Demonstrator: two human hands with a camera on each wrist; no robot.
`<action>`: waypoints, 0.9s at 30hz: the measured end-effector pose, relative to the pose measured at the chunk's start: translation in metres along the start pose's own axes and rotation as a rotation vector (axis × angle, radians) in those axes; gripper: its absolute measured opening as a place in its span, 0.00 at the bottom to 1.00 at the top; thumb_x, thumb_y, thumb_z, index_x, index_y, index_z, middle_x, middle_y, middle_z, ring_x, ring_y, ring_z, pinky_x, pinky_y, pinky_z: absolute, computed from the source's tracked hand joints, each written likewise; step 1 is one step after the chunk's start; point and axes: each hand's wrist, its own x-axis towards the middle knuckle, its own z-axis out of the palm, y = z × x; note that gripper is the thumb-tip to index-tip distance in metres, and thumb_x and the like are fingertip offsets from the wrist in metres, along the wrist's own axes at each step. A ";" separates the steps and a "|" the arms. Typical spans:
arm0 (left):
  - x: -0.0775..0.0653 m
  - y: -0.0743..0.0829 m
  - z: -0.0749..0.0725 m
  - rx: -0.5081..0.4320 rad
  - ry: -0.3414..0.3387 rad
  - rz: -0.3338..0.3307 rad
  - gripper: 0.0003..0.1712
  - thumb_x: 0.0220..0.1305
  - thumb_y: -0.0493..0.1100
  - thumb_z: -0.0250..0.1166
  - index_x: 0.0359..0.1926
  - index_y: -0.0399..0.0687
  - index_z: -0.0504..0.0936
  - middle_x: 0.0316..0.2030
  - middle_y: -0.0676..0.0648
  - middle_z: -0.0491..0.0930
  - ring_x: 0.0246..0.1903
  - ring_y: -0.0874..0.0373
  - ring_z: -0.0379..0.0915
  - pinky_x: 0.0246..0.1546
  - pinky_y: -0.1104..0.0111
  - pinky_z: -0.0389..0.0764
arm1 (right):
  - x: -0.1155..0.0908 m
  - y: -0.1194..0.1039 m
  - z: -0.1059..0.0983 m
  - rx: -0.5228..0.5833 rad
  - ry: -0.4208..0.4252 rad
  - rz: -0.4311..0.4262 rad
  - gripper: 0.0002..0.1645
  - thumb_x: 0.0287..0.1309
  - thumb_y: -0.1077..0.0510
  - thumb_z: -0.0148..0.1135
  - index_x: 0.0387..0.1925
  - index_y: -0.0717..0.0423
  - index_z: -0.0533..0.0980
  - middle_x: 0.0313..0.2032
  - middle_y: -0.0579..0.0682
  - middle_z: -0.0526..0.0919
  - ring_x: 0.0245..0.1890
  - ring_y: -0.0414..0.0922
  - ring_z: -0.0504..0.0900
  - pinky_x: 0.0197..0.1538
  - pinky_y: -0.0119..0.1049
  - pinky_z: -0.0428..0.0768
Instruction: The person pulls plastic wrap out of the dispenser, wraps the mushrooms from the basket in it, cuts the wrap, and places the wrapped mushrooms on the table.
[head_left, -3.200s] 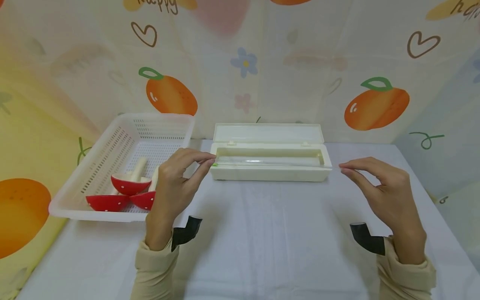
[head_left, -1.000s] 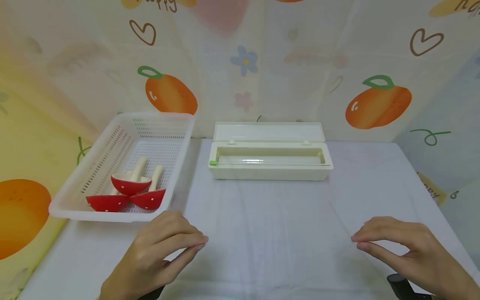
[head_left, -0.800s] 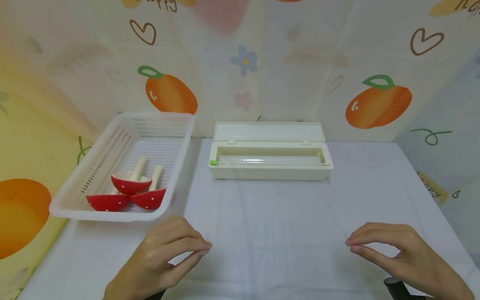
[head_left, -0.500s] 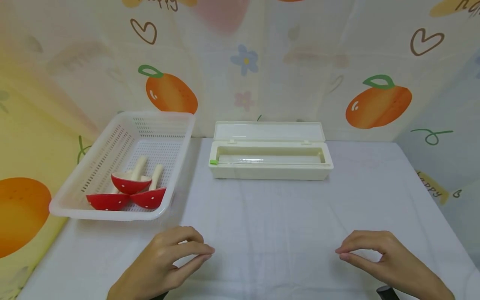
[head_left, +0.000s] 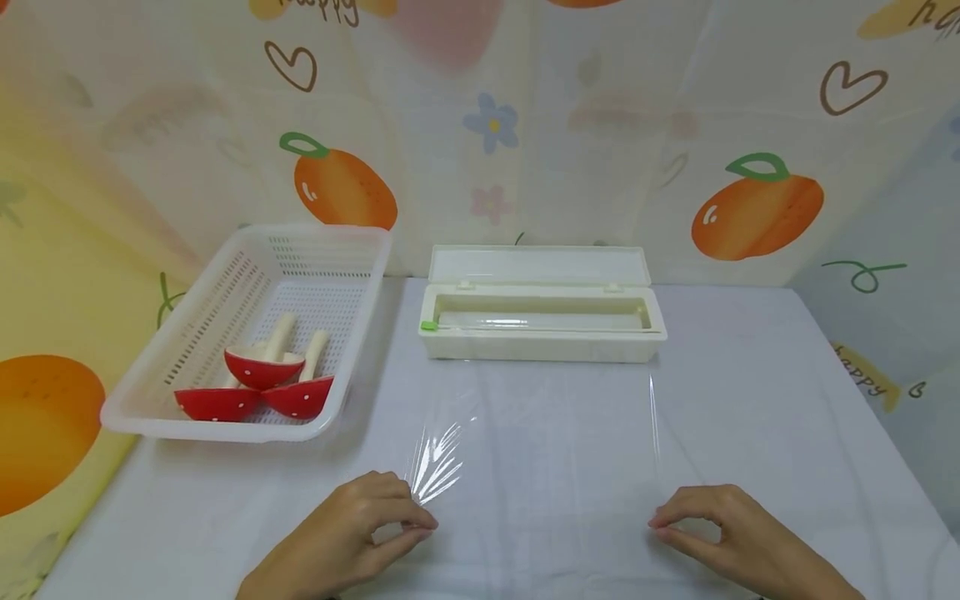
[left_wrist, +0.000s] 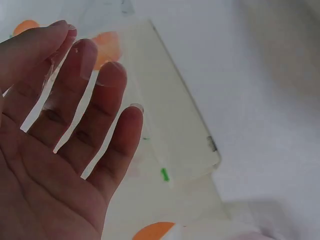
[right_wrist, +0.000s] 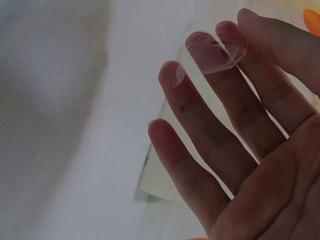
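A sheet of cling film (head_left: 438,462), clear and glossy, stretches from the white dispenser box (head_left: 540,346) toward the front of the table. My left hand (head_left: 360,533) pinches its near left corner between thumb and forefinger. The near right corner is pinched by my right hand (head_left: 731,533), level with the left. The box's lid (head_left: 540,265) stands raised at the back, and a green cutter slide (head_left: 429,326) sits at the left end of its front edge. In the right wrist view, a flap of cling film (right_wrist: 220,60) lies over the fingertips; the other fingers are spread.
To the left stands a white perforated basket (head_left: 150,427). Inside it lie several red, white-dotted ladles (head_left: 258,369) with pale handles. A white cloth (head_left: 750,400) covers the table, and a fruit-print curtain (head_left: 585,167) hangs behind.
Both hands have come back from the box toward the table's front edge, then drawn slightly closer together. The cling film between them and the box now shows bright creases on the left.
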 end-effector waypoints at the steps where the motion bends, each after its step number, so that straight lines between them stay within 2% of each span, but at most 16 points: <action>1: 0.000 0.000 0.001 0.002 -0.017 -0.021 0.05 0.59 0.45 0.73 0.37 0.61 0.88 0.30 0.66 0.81 0.31 0.71 0.71 0.39 0.88 0.68 | 0.000 0.001 0.001 -0.011 0.006 -0.007 0.12 0.55 0.62 0.71 0.39 0.42 0.84 0.35 0.35 0.87 0.36 0.28 0.82 0.37 0.24 0.79; 5: 0.000 -0.001 0.006 -0.019 -0.094 -0.131 0.10 0.54 0.42 0.76 0.36 0.62 0.88 0.30 0.68 0.81 0.30 0.72 0.71 0.36 0.85 0.71 | -0.001 0.005 0.007 -0.020 0.013 -0.038 0.12 0.56 0.63 0.70 0.40 0.42 0.84 0.36 0.35 0.86 0.36 0.28 0.82 0.38 0.22 0.78; 9: 0.002 -0.004 0.011 -0.071 -0.184 -0.249 0.06 0.55 0.42 0.75 0.35 0.60 0.89 0.29 0.68 0.81 0.29 0.71 0.71 0.32 0.82 0.74 | -0.002 0.012 0.013 -0.017 0.015 -0.043 0.12 0.58 0.63 0.67 0.40 0.43 0.83 0.37 0.35 0.85 0.38 0.28 0.81 0.39 0.22 0.78; 11: 0.002 -0.007 0.013 -0.109 -0.234 -0.304 0.05 0.56 0.42 0.74 0.35 0.59 0.89 0.29 0.68 0.81 0.29 0.71 0.71 0.31 0.80 0.75 | -0.002 0.015 0.016 -0.053 0.027 -0.054 0.12 0.57 0.64 0.68 0.39 0.44 0.84 0.37 0.35 0.85 0.38 0.29 0.81 0.40 0.22 0.77; 14: 0.002 -0.011 0.016 -0.144 -0.280 -0.334 0.05 0.57 0.42 0.73 0.35 0.58 0.89 0.30 0.66 0.82 0.30 0.71 0.72 0.32 0.77 0.77 | -0.003 0.020 0.021 -0.122 0.054 -0.099 0.14 0.51 0.66 0.71 0.38 0.45 0.85 0.37 0.36 0.84 0.39 0.31 0.80 0.42 0.20 0.75; 17: 0.000 -0.016 0.020 -0.149 -0.299 -0.326 0.04 0.58 0.42 0.73 0.35 0.58 0.89 0.31 0.65 0.82 0.32 0.71 0.73 0.35 0.76 0.79 | -0.003 0.023 0.025 -0.176 0.085 -0.149 0.15 0.47 0.67 0.74 0.37 0.47 0.85 0.37 0.38 0.83 0.38 0.33 0.79 0.43 0.17 0.72; 23: -0.004 -0.020 0.027 -0.140 -0.372 -0.400 0.04 0.58 0.44 0.73 0.35 0.60 0.89 0.33 0.63 0.77 0.35 0.73 0.69 0.38 0.77 0.79 | -0.002 0.024 0.029 -0.162 0.117 -0.153 0.05 0.55 0.63 0.70 0.34 0.51 0.86 0.36 0.40 0.80 0.37 0.32 0.76 0.41 0.17 0.71; 27: -0.006 -0.020 0.032 -0.126 -0.402 -0.416 0.04 0.57 0.45 0.74 0.34 0.61 0.89 0.32 0.63 0.77 0.36 0.73 0.68 0.38 0.78 0.79 | 0.000 0.027 0.033 -0.172 0.157 -0.179 0.11 0.47 0.68 0.72 0.34 0.54 0.85 0.36 0.43 0.79 0.35 0.32 0.76 0.38 0.17 0.70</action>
